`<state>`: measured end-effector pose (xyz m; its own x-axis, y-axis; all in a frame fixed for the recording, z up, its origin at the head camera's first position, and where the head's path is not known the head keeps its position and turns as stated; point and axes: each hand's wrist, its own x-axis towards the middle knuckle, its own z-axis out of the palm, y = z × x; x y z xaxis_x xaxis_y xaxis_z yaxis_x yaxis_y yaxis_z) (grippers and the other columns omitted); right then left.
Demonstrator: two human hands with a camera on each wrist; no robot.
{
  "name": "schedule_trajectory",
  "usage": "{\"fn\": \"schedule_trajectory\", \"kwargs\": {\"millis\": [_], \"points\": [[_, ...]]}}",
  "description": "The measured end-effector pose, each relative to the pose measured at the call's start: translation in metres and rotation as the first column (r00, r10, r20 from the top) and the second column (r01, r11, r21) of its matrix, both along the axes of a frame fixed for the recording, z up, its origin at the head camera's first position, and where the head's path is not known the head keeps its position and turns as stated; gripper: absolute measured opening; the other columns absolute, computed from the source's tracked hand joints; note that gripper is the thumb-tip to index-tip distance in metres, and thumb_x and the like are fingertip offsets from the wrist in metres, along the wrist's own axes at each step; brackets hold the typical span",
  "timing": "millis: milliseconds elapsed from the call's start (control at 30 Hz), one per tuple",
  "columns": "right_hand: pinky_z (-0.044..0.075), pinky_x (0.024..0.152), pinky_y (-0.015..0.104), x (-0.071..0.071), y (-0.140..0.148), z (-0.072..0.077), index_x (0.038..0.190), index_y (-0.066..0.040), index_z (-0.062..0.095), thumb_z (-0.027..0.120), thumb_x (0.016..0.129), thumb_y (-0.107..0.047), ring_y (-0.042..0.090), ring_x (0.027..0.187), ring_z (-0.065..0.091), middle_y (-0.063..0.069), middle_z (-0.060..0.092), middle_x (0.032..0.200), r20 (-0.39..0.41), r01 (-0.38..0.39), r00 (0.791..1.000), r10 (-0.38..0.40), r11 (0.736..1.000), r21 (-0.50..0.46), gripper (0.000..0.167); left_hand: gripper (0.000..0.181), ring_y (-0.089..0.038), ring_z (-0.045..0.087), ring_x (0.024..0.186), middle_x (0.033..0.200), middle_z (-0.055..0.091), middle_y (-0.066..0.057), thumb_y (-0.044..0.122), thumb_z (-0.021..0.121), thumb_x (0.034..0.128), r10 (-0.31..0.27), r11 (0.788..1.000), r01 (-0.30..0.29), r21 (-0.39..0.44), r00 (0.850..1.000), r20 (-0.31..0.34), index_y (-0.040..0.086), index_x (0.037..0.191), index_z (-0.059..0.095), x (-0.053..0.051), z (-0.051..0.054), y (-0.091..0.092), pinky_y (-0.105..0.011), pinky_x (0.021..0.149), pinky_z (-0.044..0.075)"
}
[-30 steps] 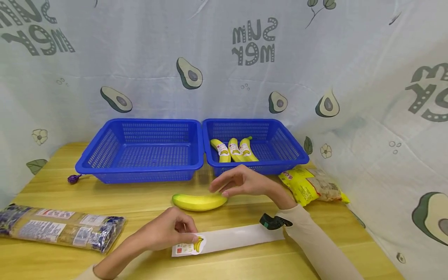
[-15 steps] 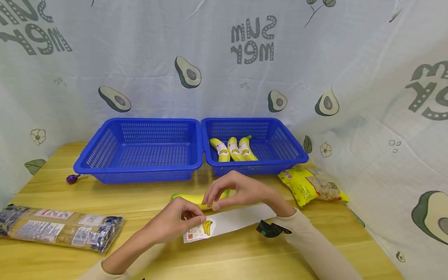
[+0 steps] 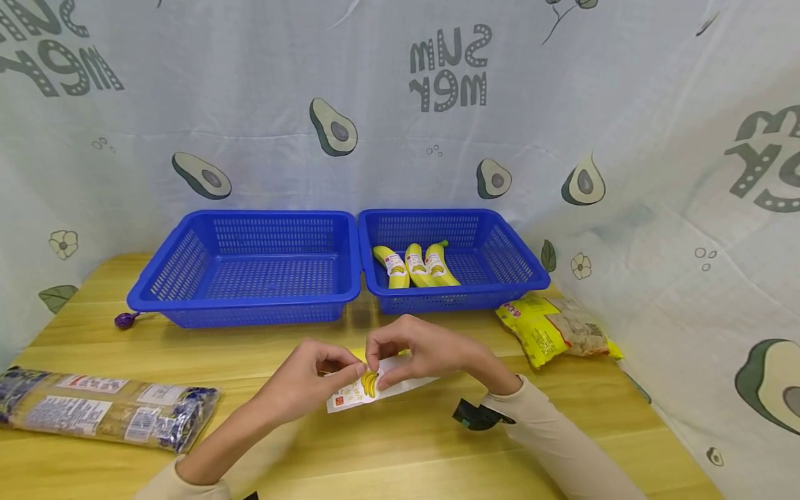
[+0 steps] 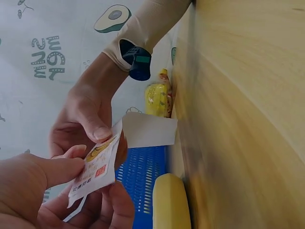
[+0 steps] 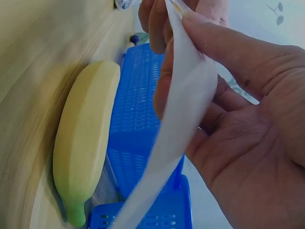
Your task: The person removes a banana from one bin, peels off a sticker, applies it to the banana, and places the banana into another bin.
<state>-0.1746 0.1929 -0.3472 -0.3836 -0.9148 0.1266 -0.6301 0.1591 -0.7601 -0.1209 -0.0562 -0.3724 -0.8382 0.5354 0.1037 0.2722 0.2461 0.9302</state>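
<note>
Both hands are raised over the middle of the table, close together on a white strip of stickers [image 3: 346, 400]. My left hand [image 3: 306, 385] pinches the strip's printed end, beside a round sticker [image 4: 99, 150] with a banana picture. At that sticker's other edge, my right hand [image 3: 421, 351] pinches the strip between thumb and fingers. The blank backing [image 5: 188, 100] trails away from the right hand. A yellow banana with a green stem [image 5: 86, 138] lies on the table behind the hands, mostly hidden in the head view.
Two blue baskets stand side by side at the back, a left basket [image 3: 240, 305] and a right basket [image 3: 469, 292]. Three stickered bananas [image 3: 415, 267] lie in the right one. A yellow bag [image 3: 550, 330] sits at right, a long clear-wrapped package [image 3: 106, 410] at left.
The strip has been lifted off the table and drawn back towards the banana. My right hand has moved left and down from beside the banana to take hold of the strip by the sticker.
</note>
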Motion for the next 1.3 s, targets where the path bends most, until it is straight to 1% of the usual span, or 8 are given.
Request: {"fn": "schedule_trajectory", "kwargs": {"millis": [133, 267, 500, 633, 733, 867, 1000, 1300], "points": [[0.064, 0.091, 0.03, -0.002, 0.002, 0.001, 0.103, -0.005, 0.068, 0.083, 0.094, -0.001, 0.005, 0.092, 0.067, 0.005, 0.071, 0.098, 0.002, 0.013, 1.0, -0.013, 1.0, -0.004, 0.018, 0.016, -0.018, 0.072, 0.08, 0.095, 0.078, -0.005, 0.014, 0.074, 0.1033, -0.017, 1.0, 0.016, 0.011, 0.999, 0.04, 0.0, 0.105, 0.081, -0.002, 0.005, -0.008, -0.027, 0.066, 0.06], [0.065, 0.092, 0.033, -0.004, 0.008, 0.004, 0.105, -0.004, 0.071, 0.083, 0.093, 0.0, 0.007, 0.093, 0.068, 0.006, 0.073, 0.099, 0.005, 0.038, 0.999, -0.037, 0.999, -0.018, 0.017, 0.015, -0.019, 0.068, 0.074, 0.091, 0.076, -0.008, 0.012, 0.073, 0.1034, -0.041, 0.999, 0.041, 0.008, 0.997, 0.058, -0.002, 0.104, 0.078, -0.007, 0.012, -0.019, -0.033, 0.061, 0.061], [0.065, 0.091, 0.035, -0.006, 0.015, 0.009, 0.106, -0.004, 0.072, 0.082, 0.095, -0.001, 0.011, 0.091, 0.069, 0.005, 0.073, 0.1, 0.027, 0.071, 0.997, -0.071, 0.997, -0.013, 0.016, 0.016, -0.025, 0.067, 0.074, 0.088, 0.072, -0.012, 0.012, 0.068, 0.1063, -0.09, 0.996, 0.091, -0.008, 0.992, 0.089, -0.003, 0.106, 0.076, -0.011, 0.021, -0.032, -0.033, 0.067, 0.062], [0.065, 0.086, 0.033, -0.006, 0.016, 0.009, 0.106, -0.005, 0.072, 0.083, 0.094, -0.002, 0.01, 0.088, 0.069, 0.004, 0.073, 0.098, 0.035, 0.062, 0.997, -0.062, 0.998, -0.002, 0.016, 0.018, -0.021, 0.066, 0.075, 0.089, 0.072, -0.008, 0.01, 0.067, 0.1062, -0.126, 0.992, 0.122, 0.039, 0.984, 0.124, -0.006, 0.108, 0.076, -0.011, 0.021, -0.031, -0.031, 0.068, 0.061], [0.066, 0.087, 0.034, -0.003, 0.013, 0.009, 0.107, -0.004, 0.072, 0.082, 0.095, -0.002, 0.01, 0.089, 0.071, 0.006, 0.074, 0.1, 0.048, 0.05, 0.998, -0.05, 0.999, -0.006, 0.015, 0.018, -0.016, 0.064, 0.072, 0.088, 0.072, -0.011, 0.008, 0.068, 0.1048, -0.138, 0.989, 0.13, 0.064, 0.981, 0.135, -0.007, 0.108, 0.076, -0.01, 0.019, -0.029, -0.03, 0.068, 0.06], [0.066, 0.092, 0.039, 0.0, 0.007, 0.007, 0.111, 0.0, 0.072, 0.079, 0.097, -0.001, 0.016, 0.095, 0.074, 0.011, 0.076, 0.104, 0.041, 0.006, 0.999, -0.004, 0.999, -0.043, 0.016, 0.018, -0.015, 0.064, 0.072, 0.089, 0.072, -0.015, 0.01, 0.07, 0.1035, -0.143, 0.989, 0.136, 0.062, 0.98, 0.135, -0.006, 0.106, 0.077, -0.009, 0.016, -0.026, -0.03, 0.068, 0.059], [0.067, 0.091, 0.038, 0.001, 0.001, 0.004, 0.112, 0.002, 0.072, 0.079, 0.097, 0.001, 0.018, 0.094, 0.074, 0.014, 0.076, 0.103, 0.006, -0.026, 1.0, 0.027, 0.997, -0.076, 0.017, 0.018, -0.014, 0.064, 0.072, 0.089, 0.071, -0.012, 0.011, 0.071, 0.1034, -0.145, 0.989, 0.139, 0.054, 0.981, 0.129, -0.005, 0.105, 0.077, -0.007, 0.015, -0.025, -0.03, 0.069, 0.059], [0.068, 0.081, 0.035, 0.004, -0.002, 0.003, 0.108, 0.002, 0.069, 0.079, 0.096, 0.004, 0.011, 0.085, 0.072, 0.015, 0.074, 0.098, 0.034, -0.01, 0.999, 0.014, 0.994, -0.108, 0.016, 0.017, -0.014, 0.062, 0.07, 0.086, 0.069, -0.007, 0.013, 0.075, 0.1011, -0.148, 0.988, 0.141, 0.067, 0.981, 0.124, -0.004, 0.1, 0.077, -0.006, 0.014, -0.02, -0.028, 0.066, 0.056]]}}
